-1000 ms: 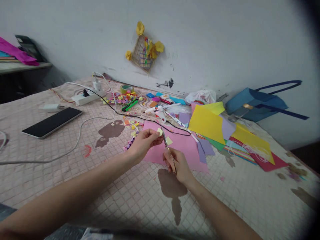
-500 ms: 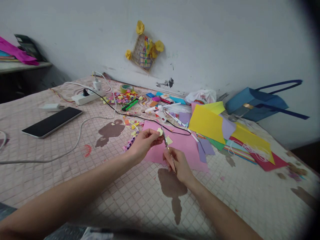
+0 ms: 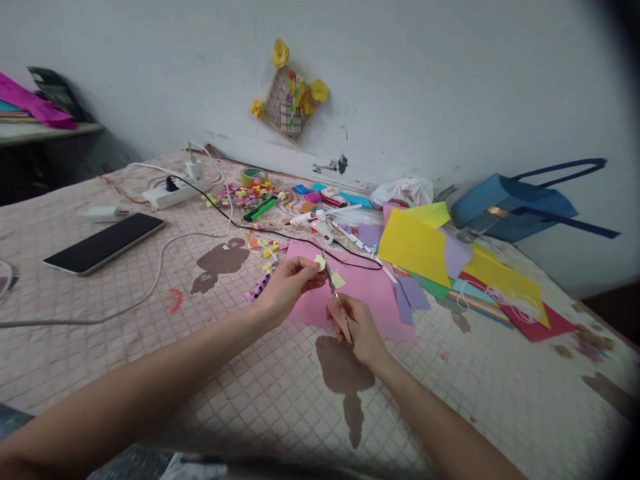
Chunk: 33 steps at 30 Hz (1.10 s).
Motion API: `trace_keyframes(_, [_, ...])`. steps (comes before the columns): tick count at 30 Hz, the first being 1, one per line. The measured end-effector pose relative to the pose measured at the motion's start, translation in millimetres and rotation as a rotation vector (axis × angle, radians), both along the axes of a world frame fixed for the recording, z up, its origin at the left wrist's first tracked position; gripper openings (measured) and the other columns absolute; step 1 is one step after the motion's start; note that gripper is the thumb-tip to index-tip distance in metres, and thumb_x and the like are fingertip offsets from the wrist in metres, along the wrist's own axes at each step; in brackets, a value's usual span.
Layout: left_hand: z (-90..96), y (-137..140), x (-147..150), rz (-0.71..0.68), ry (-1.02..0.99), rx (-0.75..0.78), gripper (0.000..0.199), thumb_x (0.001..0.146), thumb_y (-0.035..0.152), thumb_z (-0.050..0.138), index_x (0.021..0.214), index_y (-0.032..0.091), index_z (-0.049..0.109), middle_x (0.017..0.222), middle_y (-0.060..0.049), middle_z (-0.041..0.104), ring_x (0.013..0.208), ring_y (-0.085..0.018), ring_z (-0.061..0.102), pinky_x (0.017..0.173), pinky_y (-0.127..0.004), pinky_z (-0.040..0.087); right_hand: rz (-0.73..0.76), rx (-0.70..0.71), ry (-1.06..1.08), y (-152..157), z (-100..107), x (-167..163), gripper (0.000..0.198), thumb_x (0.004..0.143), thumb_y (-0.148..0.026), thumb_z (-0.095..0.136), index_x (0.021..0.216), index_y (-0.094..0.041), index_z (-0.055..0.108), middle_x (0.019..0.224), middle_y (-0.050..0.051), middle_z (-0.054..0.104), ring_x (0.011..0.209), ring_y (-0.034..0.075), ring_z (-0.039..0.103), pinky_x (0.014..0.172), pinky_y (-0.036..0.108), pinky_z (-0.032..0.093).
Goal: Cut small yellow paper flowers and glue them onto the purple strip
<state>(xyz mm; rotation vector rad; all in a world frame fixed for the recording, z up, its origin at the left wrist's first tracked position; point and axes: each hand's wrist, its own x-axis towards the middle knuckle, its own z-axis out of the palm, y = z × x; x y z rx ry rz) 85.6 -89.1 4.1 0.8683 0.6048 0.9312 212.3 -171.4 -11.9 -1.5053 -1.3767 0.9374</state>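
Pinched between the fingertips of my left hand [image 3: 293,283] is a small pale yellow paper piece [image 3: 320,263]. My right hand [image 3: 357,327] is closed around the handles of a pair of scissors [image 3: 332,283], whose blades point up and away, right beside the yellow piece. Whether the blades touch the paper is too small to tell. Beneath both hands lies a pink sheet [image 3: 370,293], with a pale yellow scrap [image 3: 339,280] resting on it just right of the blades.
A hot glue gun [image 3: 317,223] with a black cord lies beyond the pink sheet. Further left are a green cutter [image 3: 260,209], small paper flowers [image 3: 245,195], a power strip [image 3: 175,192] and a phone [image 3: 107,243]. Coloured sheets [image 3: 415,247] and a blue bag [image 3: 515,207] occupy the right.
Almost nothing differs. Both hands hold the same place, with the paper piece and the scissors still in them.
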Motion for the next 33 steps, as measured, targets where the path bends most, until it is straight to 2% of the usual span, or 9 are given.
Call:
trace_keyframes(7, [1.6, -1.6, 0.1, 0.002, 0.001, 0.001, 0.02, 0.07, 0.027, 0.068, 0.07, 0.012, 0.055, 0.073, -0.004, 0.064, 0.068, -0.011, 0.06, 0.077, -0.03, 0.045, -0.002, -0.001, -0.034, -0.4, 0.2, -0.4, 0.037, 0.084, -0.047, 0.043, 0.062, -0.018, 0.047, 0.045, -0.006, 0.038, 0.037, 0.008, 0.037, 0.038, 0.021, 0.029])
trace_keyframes(13, [0.5, 3.5, -2.5, -0.041, 0.038, 0.045, 0.019, 0.071, 0.027, 0.067, 0.07, 0.013, 0.055, 0.076, -0.005, 0.066, 0.07, -0.012, 0.062, 0.075, -0.029, 0.047, -0.025, 0.005, 0.049, 2.0, -0.2, 4.7, 0.038, 0.082, -0.052, 0.046, 0.065, -0.018, 0.049, 0.044, -0.007, 0.037, 0.035, 0.008, 0.036, 0.036, 0.02, 0.03])
trace_keyframes(15, [0.7, 6.4, -4.9, -0.121, 0.12, 0.102, 0.02, 0.071, 0.028, 0.067, 0.069, 0.013, 0.054, 0.073, -0.006, 0.067, 0.067, -0.012, 0.062, 0.07, -0.029, 0.048, -0.048, 0.005, 0.095, 4.4, 4.0, 10.2, 0.039, 0.081, -0.053, 0.046, 0.068, -0.017, 0.051, 0.045, -0.007, 0.037, 0.036, 0.007, 0.036, 0.035, 0.019, 0.028])
trace_keyframes(19, [1.3, 8.3, -9.3, -0.403, 0.319, 0.305, 0.021, 0.071, 0.03, 0.067, 0.068, 0.013, 0.055, 0.067, -0.006, 0.066, 0.057, -0.011, 0.061, 0.06, -0.027, 0.049, -0.058, -0.007, 0.179, 9.6, 13.1, 22.5, 0.035, 0.078, -0.048, 0.055, 0.065, -0.017, 0.049, 0.045, -0.007, 0.039, 0.036, 0.006, 0.036, 0.034, 0.018, 0.026])
trace_keyframes(23, [-1.5, 6.4, -10.7, -0.518, 0.387, 0.425, 0.019, 0.073, 0.03, 0.064, 0.069, 0.014, 0.055, 0.068, -0.006, 0.066, 0.057, -0.011, 0.061, 0.059, -0.026, 0.05, -0.015, -0.023, 0.2, 11.4, 14.6, 28.3, 0.025, 0.076, -0.039, 0.059, 0.07, -0.016, 0.054, 0.047, -0.007, 0.041, 0.037, 0.006, 0.037, 0.036, 0.018, 0.028])
trace_keyframes(28, [-5.5, 7.6, -9.7, -0.531, 0.407, 0.48, 0.017, 0.074, 0.028, 0.062, 0.07, 0.014, 0.055, 0.064, -0.004, 0.063, 0.058, -0.011, 0.06, 0.058, -0.025, 0.05, 0.05, -0.05, 0.087, 9.4, 15.7, 27.5, 0.015, 0.074, -0.03, 0.058, 0.073, -0.015, 0.055, 0.045, -0.007, 0.043, 0.037, 0.006, 0.037, 0.036, 0.018, 0.03])
trace_keyframes(33, [-4.2, 10.0, -8.4, -0.439, 0.428, 0.475, 0.017, 0.074, 0.028, 0.062, 0.072, 0.012, 0.055, 0.063, -0.003, 0.062, 0.055, -0.01, 0.058, 0.056, -0.024, 0.049, 0.027, -0.036, 0.076, 8.6, 19.2, 25.7, 0.013, 0.072, -0.027, 0.056, 0.07, -0.015, 0.053, 0.044, -0.008, 0.042, 0.036, 0.005, 0.036, 0.035, 0.017, 0.026])
